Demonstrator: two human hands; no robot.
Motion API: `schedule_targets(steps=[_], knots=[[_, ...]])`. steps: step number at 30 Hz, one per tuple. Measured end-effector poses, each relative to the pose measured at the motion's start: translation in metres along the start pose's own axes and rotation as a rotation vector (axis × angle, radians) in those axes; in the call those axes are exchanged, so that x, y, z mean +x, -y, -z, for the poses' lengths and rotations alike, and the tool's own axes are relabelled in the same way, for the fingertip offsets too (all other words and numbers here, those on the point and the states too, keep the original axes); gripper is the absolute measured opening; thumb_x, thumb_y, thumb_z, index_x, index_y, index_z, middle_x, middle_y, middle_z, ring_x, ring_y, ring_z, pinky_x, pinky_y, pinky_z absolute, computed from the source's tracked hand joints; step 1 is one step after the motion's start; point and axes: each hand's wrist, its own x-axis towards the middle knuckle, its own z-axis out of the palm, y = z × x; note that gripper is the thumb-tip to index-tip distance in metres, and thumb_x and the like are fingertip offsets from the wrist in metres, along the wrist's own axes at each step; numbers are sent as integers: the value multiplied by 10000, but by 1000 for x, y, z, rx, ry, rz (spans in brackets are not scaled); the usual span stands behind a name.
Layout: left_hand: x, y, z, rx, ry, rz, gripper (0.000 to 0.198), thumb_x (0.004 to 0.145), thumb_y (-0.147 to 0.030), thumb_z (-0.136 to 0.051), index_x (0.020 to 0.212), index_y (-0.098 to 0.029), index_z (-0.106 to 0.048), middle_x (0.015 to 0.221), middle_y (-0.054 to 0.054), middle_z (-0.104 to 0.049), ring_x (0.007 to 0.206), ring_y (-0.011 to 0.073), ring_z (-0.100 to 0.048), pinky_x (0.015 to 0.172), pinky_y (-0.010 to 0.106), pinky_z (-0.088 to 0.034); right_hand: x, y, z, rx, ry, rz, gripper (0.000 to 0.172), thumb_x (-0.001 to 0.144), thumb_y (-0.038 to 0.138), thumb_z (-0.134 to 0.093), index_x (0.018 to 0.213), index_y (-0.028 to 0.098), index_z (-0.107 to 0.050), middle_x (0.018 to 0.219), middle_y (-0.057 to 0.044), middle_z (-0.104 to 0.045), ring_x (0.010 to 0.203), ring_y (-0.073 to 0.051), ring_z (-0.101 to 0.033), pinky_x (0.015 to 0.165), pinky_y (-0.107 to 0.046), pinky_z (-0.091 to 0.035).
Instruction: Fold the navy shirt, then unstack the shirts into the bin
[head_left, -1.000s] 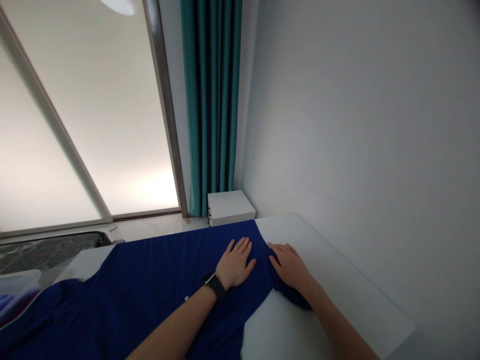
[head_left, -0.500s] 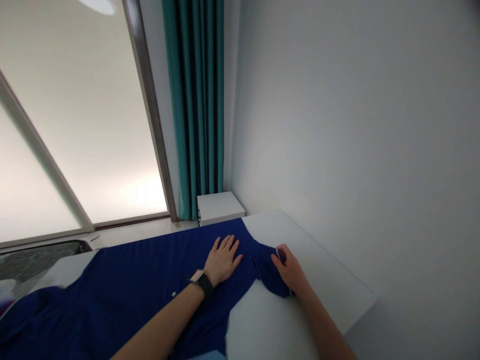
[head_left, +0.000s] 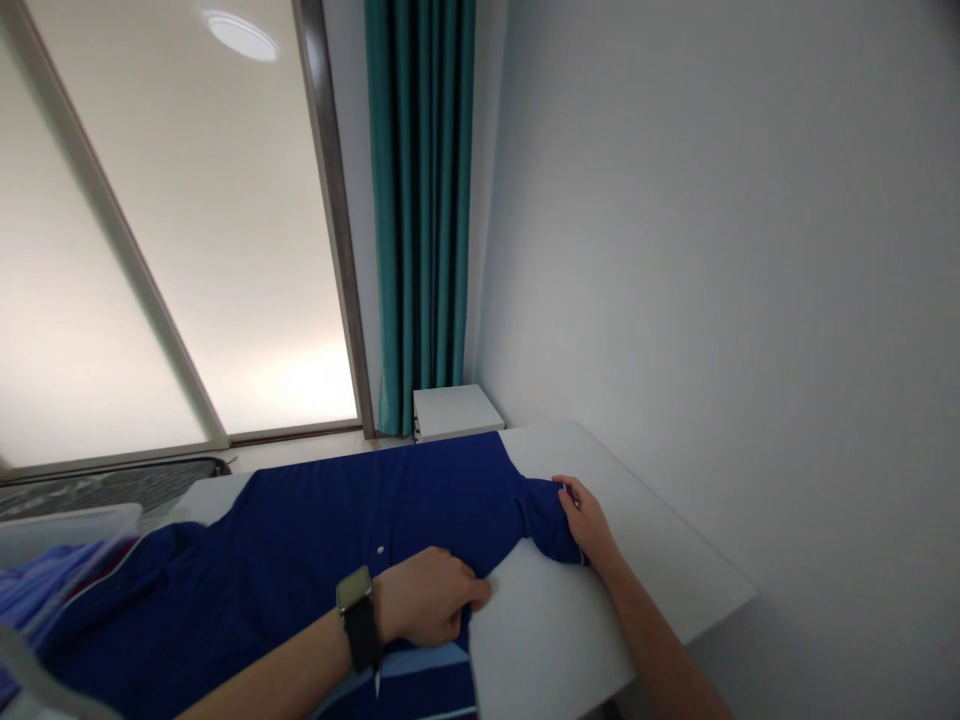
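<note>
A navy blue shirt [head_left: 322, 540] lies spread over the white table, with a small white button near its middle and a light-blue band low in view. My right hand [head_left: 586, 522] closes on the cuff of the short sleeve, fingers on top and at the edge. Wearing a dark-strapped watch [head_left: 355, 590], my left hand [head_left: 431, 597] is closed at the shirt's edge beside the bare tabletop. Its fingers are bent around the cloth there, and its fingertips are partly hidden.
The white table [head_left: 675, 570] runs along a pale wall. Beyond its far edge are a small white cabinet [head_left: 457, 408], a teal curtain [head_left: 424, 200] and frosted sliding doors [head_left: 247, 250]. At left stands a translucent bin [head_left: 112, 517] with purple cloth inside.
My left hand has moved from lying flat on the shirt towards me, down to its near edge, and its fingers have curled. My right hand keeps the cuff. The view has shifted left.
</note>
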Motion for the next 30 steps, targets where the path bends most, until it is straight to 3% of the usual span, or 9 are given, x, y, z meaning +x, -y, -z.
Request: schedule_targets(steps=[4,8,11,14,19,21,23,26,30], knots=[[-6,-3,2,3,44,-20,203,705,-113,-538,852,-237,-604,789,32,-674,740,219,-654,737,342,-482,0,2,1,105,-6,-51,348,772,398,-524,1025,208,-667,1019,-68,-693,900,-220,-632,797,-342,-492],[-12,-12,24,-152,26,-48,198,723,-128,-544,863,-255,-599,854,2,-635,883,197,-622,896,366,-442,-2,10,8,368,23,-194,397,715,380,-593,1067,202,-647,814,-30,-692,679,-182,-610,606,-281,-470],[-17,-13,39,-282,-39,-51,217,709,-103,-552,865,-249,-581,929,-15,-589,941,161,-578,943,311,-411,-2,14,11,488,-25,-295,449,709,408,-617,1101,190,-626,664,4,-640,559,-154,-551,517,-253,-412],[-17,-10,35,-336,-21,-97,212,677,-84,-581,830,-229,-562,912,-23,-577,893,138,-567,909,250,-419,-1,14,9,431,-74,-271,459,727,438,-611,1111,186,-621,597,25,-591,520,-140,-502,487,-241,-371],[-7,-14,17,-229,80,-40,53,742,-195,-598,712,-215,-559,791,-6,-624,782,170,-606,756,268,-471,-1,9,5,371,-89,-224,412,742,440,-602,1054,173,-627,643,2,-612,554,-144,-514,497,-243,-386],[-1,-23,16,-139,88,63,156,805,-342,-587,725,-208,-577,772,25,-648,750,207,-628,689,304,-483,-2,9,4,371,-73,-221,408,748,449,-605,1048,173,-624,630,7,-606,545,-141,-512,488,-239,-386],[5,-33,15,-37,72,155,232,819,-421,-579,867,-195,-602,823,66,-672,749,247,-647,650,340,-491,-3,9,4,375,-46,-208,410,751,452,-613,1055,177,-618,682,-8,-630,590,-154,-552,518,-247,-423],[11,-43,12,69,72,199,238,812,-251,-579,1036,-172,-570,904,109,-679,806,268,-658,647,347,-497,-4,10,3,369,-7,-191,419,763,449,-604,1090,187,-602,816,-50,-667,690,-183,-615,590,-277,-488],[8,-41,14,73,86,160,159,806,-128,-512,933,-182,-589,949,100,-658,881,259,-644,663,336,-504,-9,13,6,270,85,-139,523,780,423,-573,1250,202,-513,966,-74,-669,770,-192,-647,684,-319,-529]])
